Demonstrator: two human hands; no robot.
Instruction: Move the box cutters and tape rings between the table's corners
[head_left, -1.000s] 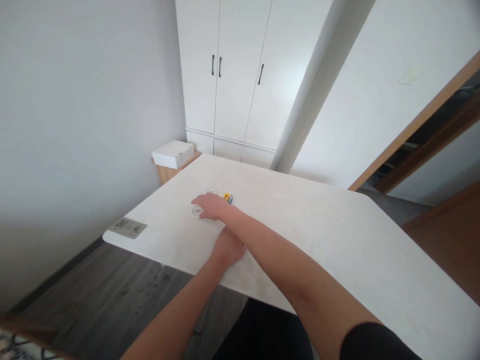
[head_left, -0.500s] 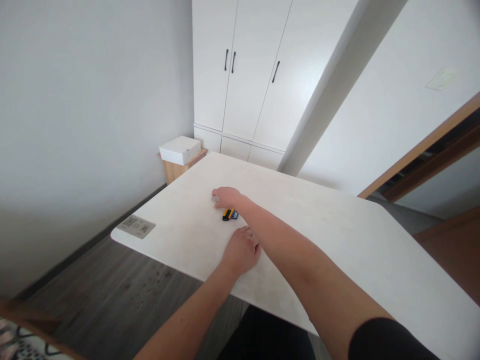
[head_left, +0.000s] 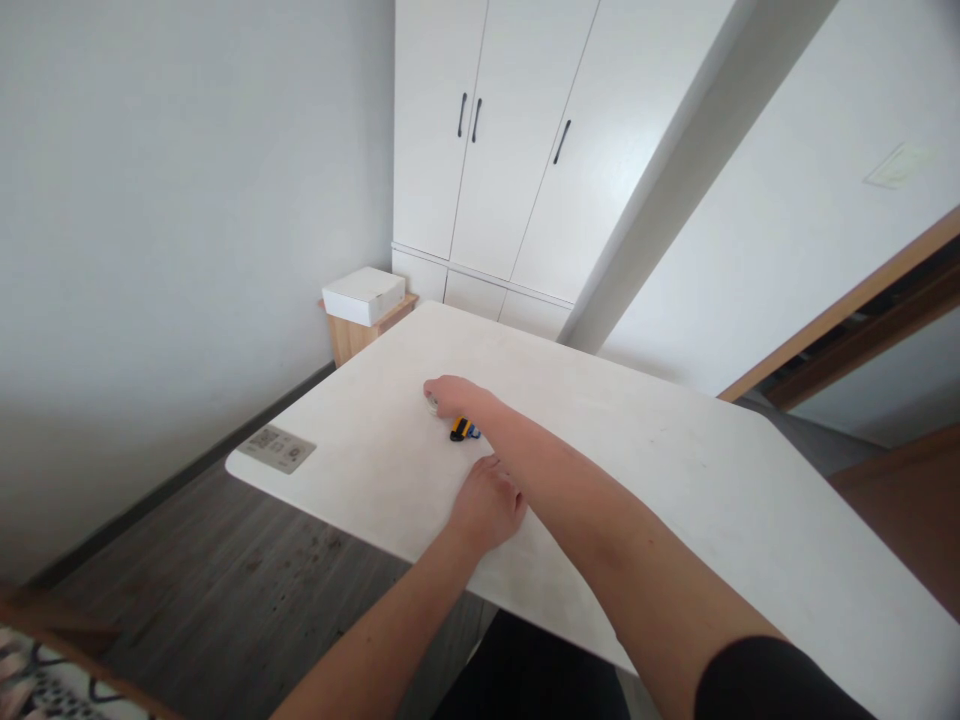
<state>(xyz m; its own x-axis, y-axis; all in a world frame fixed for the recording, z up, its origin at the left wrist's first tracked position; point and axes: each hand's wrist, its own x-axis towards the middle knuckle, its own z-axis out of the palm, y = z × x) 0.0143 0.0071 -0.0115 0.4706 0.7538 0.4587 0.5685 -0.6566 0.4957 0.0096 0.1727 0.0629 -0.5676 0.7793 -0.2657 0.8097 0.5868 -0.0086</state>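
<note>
My right hand [head_left: 454,395] reaches across the table with its fingers closed round a small whitish, ring-like roll of tape [head_left: 432,404], mostly covered by the hand. Just below it on the white tabletop [head_left: 360,430] lies a small yellow-and-black thing [head_left: 460,430], perhaps a tape measure, with a blue part [head_left: 474,433] at its right side. Palm down near the front edge rests my left hand [head_left: 490,505], its fingers loosely bent and partly hidden under my right forearm. I see nothing held in it.
A grey label [head_left: 281,450] is stuck at the table's left corner. Beyond the far left corner, a white box [head_left: 365,296] sits on a wooden stand [head_left: 352,341]. White cupboards [head_left: 495,140] stand behind the table.
The view has shifted slightly, so the scene sits a little further right. The roll in my right hand has turned slightly and shows more of its ring shape. My left hand stays resting.
</note>
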